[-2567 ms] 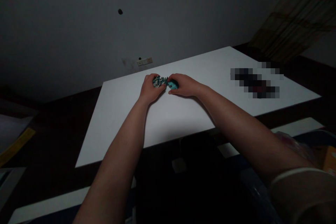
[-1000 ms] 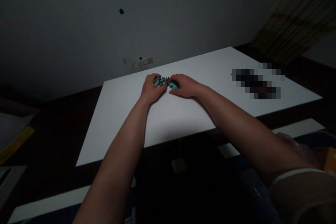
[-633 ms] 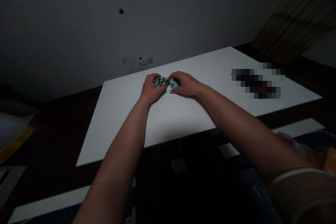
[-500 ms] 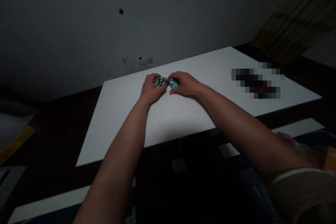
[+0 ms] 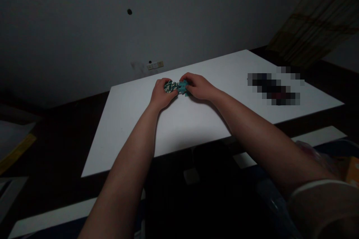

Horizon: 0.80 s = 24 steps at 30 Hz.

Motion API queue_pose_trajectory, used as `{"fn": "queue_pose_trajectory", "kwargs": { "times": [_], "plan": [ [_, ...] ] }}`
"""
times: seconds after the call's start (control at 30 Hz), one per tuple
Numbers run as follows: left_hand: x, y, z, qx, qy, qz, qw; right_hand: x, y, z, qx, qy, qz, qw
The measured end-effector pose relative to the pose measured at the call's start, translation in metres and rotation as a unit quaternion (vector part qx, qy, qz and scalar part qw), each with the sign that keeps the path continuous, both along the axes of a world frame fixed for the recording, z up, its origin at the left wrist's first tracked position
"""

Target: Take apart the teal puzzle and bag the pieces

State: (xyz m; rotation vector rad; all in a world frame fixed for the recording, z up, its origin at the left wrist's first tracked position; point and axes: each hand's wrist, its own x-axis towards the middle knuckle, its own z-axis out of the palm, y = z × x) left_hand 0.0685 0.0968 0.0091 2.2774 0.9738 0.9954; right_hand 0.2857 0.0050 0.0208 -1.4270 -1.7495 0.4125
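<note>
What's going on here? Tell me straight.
A person's left hand grips a dark teal piece with a white pattern, and their right hand grips a turquoise piece. The two pieces meet between the hands, over a white board.

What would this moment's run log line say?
left hand: holds dark patterned piece | right hand: holds teal piece | pieces: edges touching | surface: white board

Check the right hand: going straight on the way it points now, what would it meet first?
Probably the patterned piece in the left hand. The teal piece in the right hand already seems to touch it, though depth is hard to judge here.
</note>
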Motion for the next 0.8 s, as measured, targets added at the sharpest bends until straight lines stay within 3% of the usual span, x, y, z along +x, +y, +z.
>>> {"fn": "queue_pose_trajectory", "kwargs": {
  "times": [0.17, 0.4, 0.8],
  "plan": [
    [-0.001, -0.001, 0.001, -0.003, 0.001, -0.002, 1.0, 0.002, 0.003, -0.004, 0.047, 0.007, -0.013, 0.999],
    [-0.001, -0.001, 0.0, -0.006, 0.004, -0.024, 1.0, 0.0, 0.006, -0.007, 0.023, 0.015, -0.069, 0.997],
    [0.0, -0.005, 0.003, -0.012, -0.012, -0.029, 0.999, -0.004, 0.006, -0.013, -0.003, -0.017, -0.038, 0.999]
  ]
}}
